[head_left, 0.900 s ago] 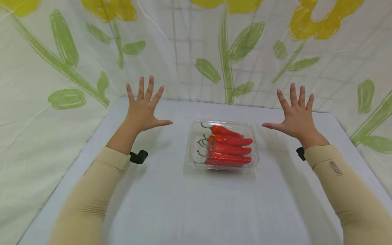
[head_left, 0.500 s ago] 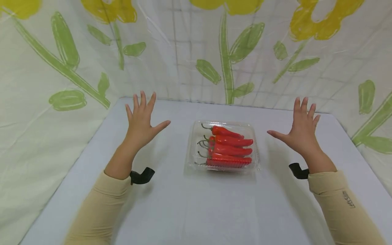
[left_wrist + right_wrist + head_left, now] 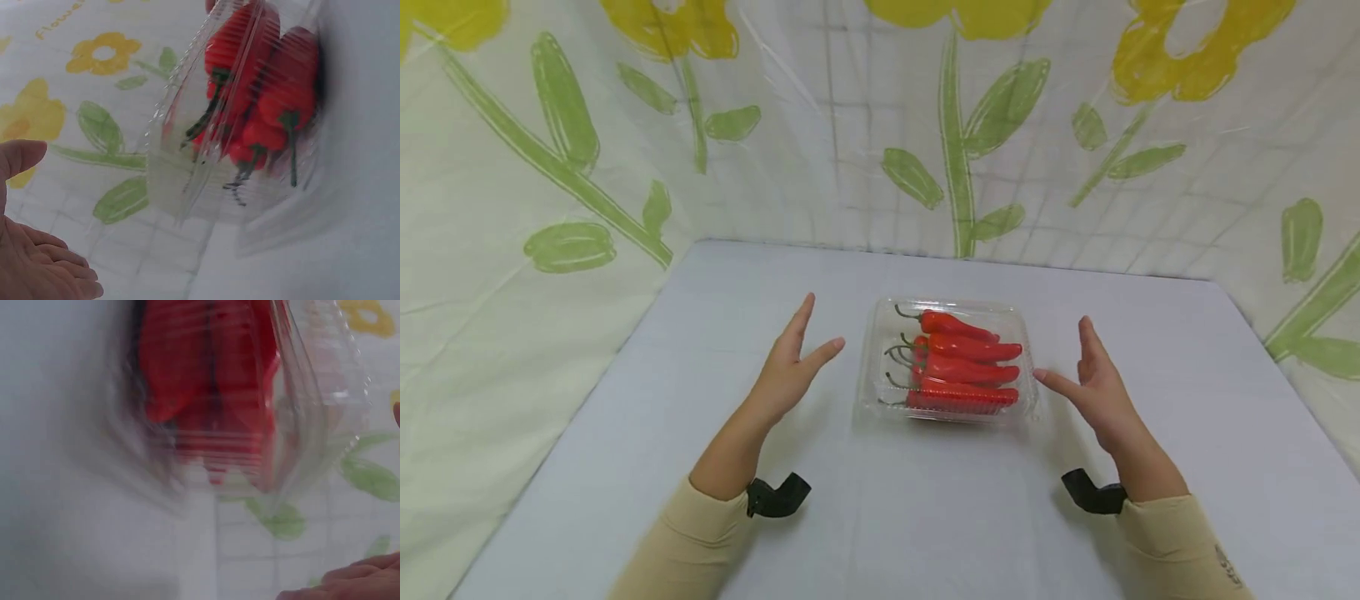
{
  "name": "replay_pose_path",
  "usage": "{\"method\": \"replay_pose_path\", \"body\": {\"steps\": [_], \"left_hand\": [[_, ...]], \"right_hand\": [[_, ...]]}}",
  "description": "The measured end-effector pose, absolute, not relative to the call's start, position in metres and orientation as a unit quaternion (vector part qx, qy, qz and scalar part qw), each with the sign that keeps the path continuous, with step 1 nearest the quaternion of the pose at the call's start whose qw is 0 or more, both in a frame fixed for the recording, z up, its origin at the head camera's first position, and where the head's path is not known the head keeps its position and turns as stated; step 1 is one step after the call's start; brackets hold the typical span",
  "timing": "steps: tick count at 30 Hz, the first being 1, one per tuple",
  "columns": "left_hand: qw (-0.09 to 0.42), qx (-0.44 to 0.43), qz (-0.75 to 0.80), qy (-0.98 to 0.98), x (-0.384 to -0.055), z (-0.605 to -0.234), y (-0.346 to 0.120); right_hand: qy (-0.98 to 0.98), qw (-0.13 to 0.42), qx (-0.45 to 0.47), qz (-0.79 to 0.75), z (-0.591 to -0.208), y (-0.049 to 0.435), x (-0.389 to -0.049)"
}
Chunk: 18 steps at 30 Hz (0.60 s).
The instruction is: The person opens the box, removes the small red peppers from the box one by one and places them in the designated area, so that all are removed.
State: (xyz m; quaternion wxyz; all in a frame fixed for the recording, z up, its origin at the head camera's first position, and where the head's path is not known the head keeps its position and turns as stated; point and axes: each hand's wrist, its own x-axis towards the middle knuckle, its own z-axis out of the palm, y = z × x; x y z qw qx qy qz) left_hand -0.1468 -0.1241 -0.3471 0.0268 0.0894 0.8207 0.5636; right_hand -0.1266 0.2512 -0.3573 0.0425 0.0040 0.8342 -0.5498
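A clear plastic clamshell box with its lid down sits on the table, holding several red chili peppers with green stems. To its left is my left hand, thumb and fingers extended and nothing held. My right hand stands on the other side, its thumb tip close by the box's right edge. In the left wrist view the box shows its stem side, with the left fingers apart from it. The right wrist view has the box blurred, showing the pepper tips.
The white table spreads around the box on all sides. Behind it hangs a pale curtain printed with yellow flowers and green leaves. A black wrist mount sits on the left wrist and another black mount on the right.
Both hands have come down and back toward the person, and inward toward the box. Their spread fingers have drawn together and turned to face each other. The box has stayed in place.
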Motion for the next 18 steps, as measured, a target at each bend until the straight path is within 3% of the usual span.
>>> {"method": "replay_pose_path", "body": {"steps": [8,18], "left_hand": [[0.126,0.104,0.6,0.783,-0.134,-0.376,-0.105],[0.137,0.106,0.621,0.764,-0.128,-0.399,-0.089]], "right_hand": [[0.732,0.103,0.021,-0.673,-0.38,0.235,-0.126],[0.743,0.087,-0.036,-0.662,-0.401,0.219,-0.115]]}}
